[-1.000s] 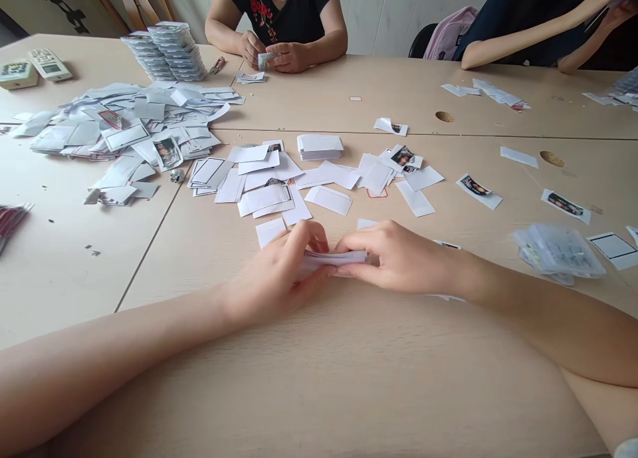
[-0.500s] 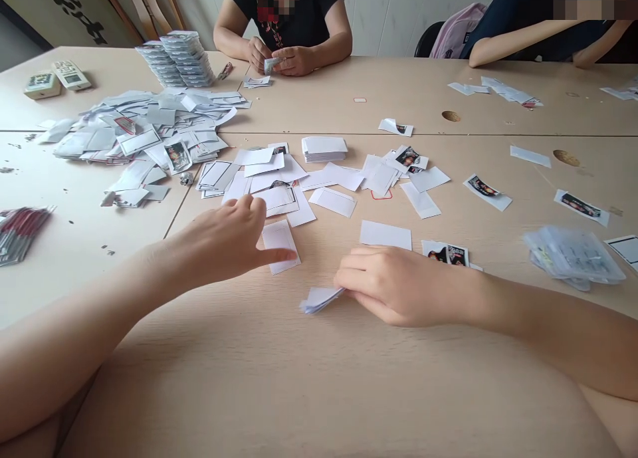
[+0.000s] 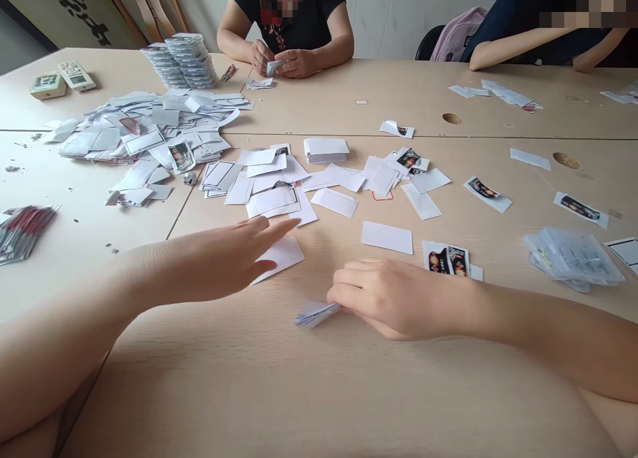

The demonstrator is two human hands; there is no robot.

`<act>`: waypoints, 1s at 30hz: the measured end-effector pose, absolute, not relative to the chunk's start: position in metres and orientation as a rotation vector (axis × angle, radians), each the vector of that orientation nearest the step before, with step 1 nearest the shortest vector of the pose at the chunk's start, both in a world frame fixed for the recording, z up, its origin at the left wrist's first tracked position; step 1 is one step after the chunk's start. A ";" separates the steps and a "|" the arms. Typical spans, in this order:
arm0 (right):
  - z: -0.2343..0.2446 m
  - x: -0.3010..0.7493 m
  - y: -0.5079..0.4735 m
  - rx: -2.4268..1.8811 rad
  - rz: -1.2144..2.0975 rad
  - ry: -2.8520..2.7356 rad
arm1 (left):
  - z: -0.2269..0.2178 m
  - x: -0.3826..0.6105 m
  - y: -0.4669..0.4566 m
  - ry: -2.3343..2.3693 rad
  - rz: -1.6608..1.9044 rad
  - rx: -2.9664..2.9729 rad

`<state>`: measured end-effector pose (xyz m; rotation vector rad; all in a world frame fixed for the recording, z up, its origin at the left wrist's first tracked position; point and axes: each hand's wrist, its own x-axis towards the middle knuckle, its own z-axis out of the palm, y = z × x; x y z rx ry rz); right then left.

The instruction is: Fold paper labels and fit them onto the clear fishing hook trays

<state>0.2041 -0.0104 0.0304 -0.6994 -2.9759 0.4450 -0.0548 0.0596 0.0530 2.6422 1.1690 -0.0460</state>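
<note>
My left hand is stretched out palm down with its fingers extended. It partly covers a white paper slip lying slantwise on the table; whether it touches the slip I cannot tell. My right hand pinches a thin stack of white slips, whose free end points left, tilted and a little fanned. Just beyond the right hand lie a single white slip and a dark printed picture slip. Several loose white slips are spread past my left fingertips.
A large heap of slips covers the left middle of the table. Behind it rise stacked plastic packs. Clear plastic sleeves lie at right, red-and-silver packets at left. Two people sit opposite; one holds a small item.
My left hand has come slightly nearer, its fingers straightening forward. The slip beneath it has turned and shifted. My right hand, still holding the stack, has moved slightly nearer and left.
</note>
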 end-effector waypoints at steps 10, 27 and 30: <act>0.022 0.198 -0.015 -0.733 0.345 -2.846 | 0.046 -0.036 0.057 1.063 -0.263 2.630; 0.017 0.199 -0.010 -0.966 0.027 -2.590 | 0.064 -0.007 0.054 0.955 -0.014 1.897; 0.015 0.200 -0.007 -0.937 0.023 -2.579 | 0.063 -0.010 0.054 0.945 0.055 1.996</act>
